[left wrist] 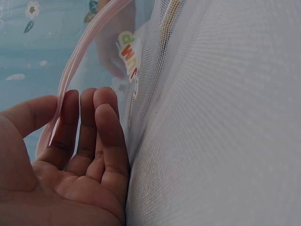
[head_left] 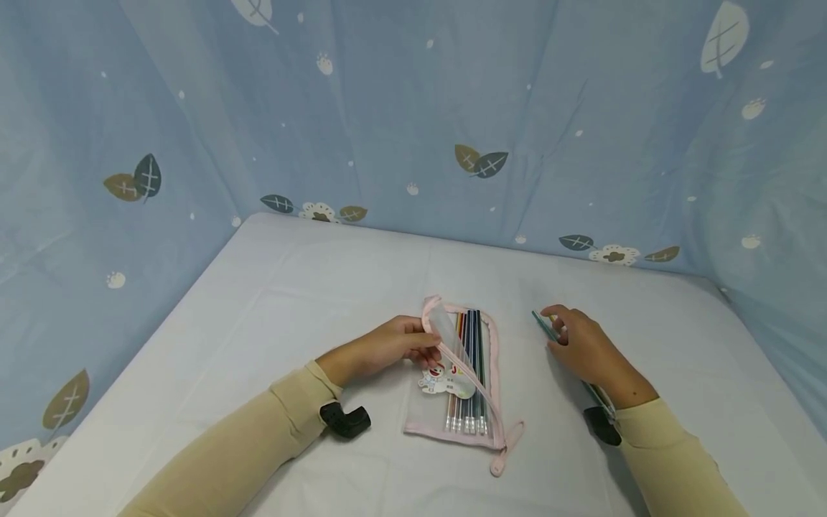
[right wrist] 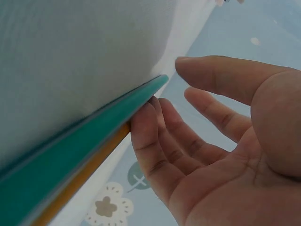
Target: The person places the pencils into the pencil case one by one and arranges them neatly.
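A see-through mesh pencil pouch (head_left: 495, 366) with pink edging lies on the table, its top flap lifted at the left. My left hand (head_left: 394, 345) pinches the pink zipper edge (left wrist: 70, 66) between thumb and index finger, holding the flap up. Several pencils (head_left: 474, 359) lie side by side inside, seen partly through the mesh. To the right of the pouch, my right hand (head_left: 584, 352) is over a green pencil (right wrist: 108, 110) and a yellow-orange pencil (right wrist: 84, 174) on the table. Its fingertips are right at them, while the thumb stands apart.
The white-covered table (head_left: 310, 280) is bounded by a blue leaf-print curtain (head_left: 388, 108) behind and at the sides. A pink zipper pull (head_left: 507, 451) hangs off the pouch's near right corner. A cartoon sticker (head_left: 442, 380) shows on the pouch.
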`<state>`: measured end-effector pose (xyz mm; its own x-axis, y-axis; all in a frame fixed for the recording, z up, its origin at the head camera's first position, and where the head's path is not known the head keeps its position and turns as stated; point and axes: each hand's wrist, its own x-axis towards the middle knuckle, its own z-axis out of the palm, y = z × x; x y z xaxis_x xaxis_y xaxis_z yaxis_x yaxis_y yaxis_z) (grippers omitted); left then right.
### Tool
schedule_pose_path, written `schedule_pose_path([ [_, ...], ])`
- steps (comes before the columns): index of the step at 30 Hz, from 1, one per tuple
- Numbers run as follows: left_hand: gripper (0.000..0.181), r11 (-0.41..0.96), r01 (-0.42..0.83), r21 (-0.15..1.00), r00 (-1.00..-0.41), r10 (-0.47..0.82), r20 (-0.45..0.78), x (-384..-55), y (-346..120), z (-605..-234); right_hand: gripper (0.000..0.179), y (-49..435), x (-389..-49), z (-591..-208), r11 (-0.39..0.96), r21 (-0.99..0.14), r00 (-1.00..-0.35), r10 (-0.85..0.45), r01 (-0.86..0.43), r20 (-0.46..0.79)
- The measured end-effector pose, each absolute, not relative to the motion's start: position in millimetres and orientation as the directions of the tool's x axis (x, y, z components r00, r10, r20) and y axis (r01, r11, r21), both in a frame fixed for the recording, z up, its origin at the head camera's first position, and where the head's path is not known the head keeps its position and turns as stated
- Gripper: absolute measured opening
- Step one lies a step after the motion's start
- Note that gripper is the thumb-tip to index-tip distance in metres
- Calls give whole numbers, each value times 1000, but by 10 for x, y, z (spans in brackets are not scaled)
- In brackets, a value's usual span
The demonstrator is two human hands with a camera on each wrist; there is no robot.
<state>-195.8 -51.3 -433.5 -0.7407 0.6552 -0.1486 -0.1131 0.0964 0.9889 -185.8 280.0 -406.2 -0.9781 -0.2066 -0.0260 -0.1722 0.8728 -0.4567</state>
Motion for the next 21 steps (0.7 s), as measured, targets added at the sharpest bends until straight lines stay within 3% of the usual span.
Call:
schedule_pose_path([
  [13, 22, 105, -108, 989, -746, 649, -151, -1951, -514, -4364, 58, 2799, -1855, -4096, 887, -422, -971, -232, -186, -61],
  [21, 20, 96, -109, 989, -747, 649, -146, -1973, -503, -4384, 76, 2798, -1858, -4066, 864, -457, -973, -232, -213, 15],
])
